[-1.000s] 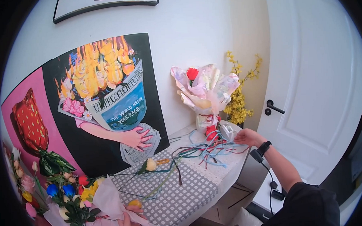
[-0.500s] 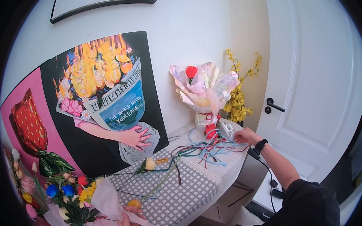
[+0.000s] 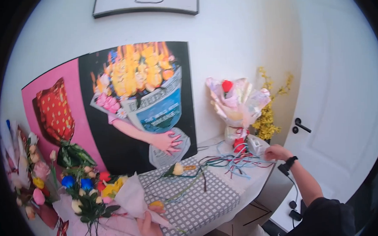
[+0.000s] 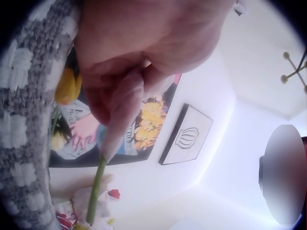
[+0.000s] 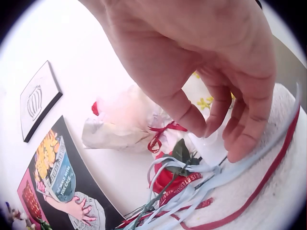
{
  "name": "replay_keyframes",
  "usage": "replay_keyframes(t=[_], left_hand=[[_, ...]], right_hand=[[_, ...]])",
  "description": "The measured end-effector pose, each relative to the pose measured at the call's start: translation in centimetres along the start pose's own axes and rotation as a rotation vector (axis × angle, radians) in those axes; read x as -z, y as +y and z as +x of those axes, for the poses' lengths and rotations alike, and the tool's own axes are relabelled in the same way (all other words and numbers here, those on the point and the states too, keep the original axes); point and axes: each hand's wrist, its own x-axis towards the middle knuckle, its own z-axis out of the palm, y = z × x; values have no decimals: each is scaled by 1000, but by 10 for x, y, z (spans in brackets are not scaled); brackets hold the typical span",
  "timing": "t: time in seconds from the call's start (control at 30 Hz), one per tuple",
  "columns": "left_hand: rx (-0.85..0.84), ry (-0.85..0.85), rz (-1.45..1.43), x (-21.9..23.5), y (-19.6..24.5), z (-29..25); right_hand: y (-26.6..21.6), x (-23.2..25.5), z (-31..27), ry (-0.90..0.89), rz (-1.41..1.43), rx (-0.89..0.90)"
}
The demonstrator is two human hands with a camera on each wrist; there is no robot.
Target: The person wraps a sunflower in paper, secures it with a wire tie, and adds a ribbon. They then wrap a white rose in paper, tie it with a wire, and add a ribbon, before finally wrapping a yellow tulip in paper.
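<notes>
My left hand (image 3: 151, 230) grips the pale pink wrapping paper (image 3: 135, 198) near the table's front. In the left wrist view this paper (image 4: 124, 112) is rolled narrow around a green stem (image 4: 96, 191), whose bare end sticks out. A yellow tulip (image 4: 69, 86) shows beside the fingers. At the table's far right, my right hand (image 3: 277, 152) is beside a white dispenser-like object (image 3: 256, 145). Its thumb and forefinger meet on a small clear strip (image 5: 209, 139) that looks like tape. Light blue ribbons (image 5: 235, 175) and a dark red ribbon (image 5: 268, 196) lie under this hand.
A wrapped bouquet (image 3: 237, 105) stands at the back right, with a red rose (image 3: 239, 145) below. Loose artificial flowers (image 3: 89, 192) lie at left. A cream rose (image 3: 177, 169) rests on the checked cloth (image 3: 201, 202). The door (image 3: 340, 111) is close on the right.
The head view has swung left, so the scene sits farther right. My right fingers, spread beside the white object earlier, have drawn together. The left hand keeps its grip on the paper.
</notes>
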Motion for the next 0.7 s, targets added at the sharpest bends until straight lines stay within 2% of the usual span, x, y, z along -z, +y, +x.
replay_keyframes(t=[0.03, 0.1, 0.17, 0.2, 0.27, 0.3, 0.37, 0.4, 0.47, 0.53, 0.6, 0.67, 0.7], left_hand=[[-7, 39, 11, 1, -3, 2], [28, -55, -18, 9, -5, 1], [45, -47, 22, 2, 2, 0], [39, -20, 37, 1, 4, 0], [34, -57, 17, -2, 6, 0], [26, -52, 22, -3, 8, -1], [41, -84, 12, -5, 13, 0], [30, -87, 16, -7, 14, 1], [31, -58, 3, -9, 14, -1], [7, -30, -24, 1, 4, 0], [-9, 5, -50, 3, 1, -1], [41, 118, -90, -1, 2, -3], [42, 120, -81, -1, 3, -3]], right_hand=[[-2, 4, -4, 19, -78, 37], [-32, -10, -36, 130, -301, 165], [-61, -30, -60, 68, -373, 313], [-74, -43, -73, 36, -374, 311], [-100, -80, -104, -164, -365, 436], [-112, -97, -118, -173, -363, 442], [-132, -137, -143, -495, -317, 544], [-139, -156, -151, -497, -312, 556], [-150, -194, -163, -731, -338, 758], [-159, -234, -172, -851, -396, 909], [-165, -273, -182, -980, -425, 921], [-176, -309, -200, -1087, -512, 908], [-176, -327, -203, -1091, -502, 907]])
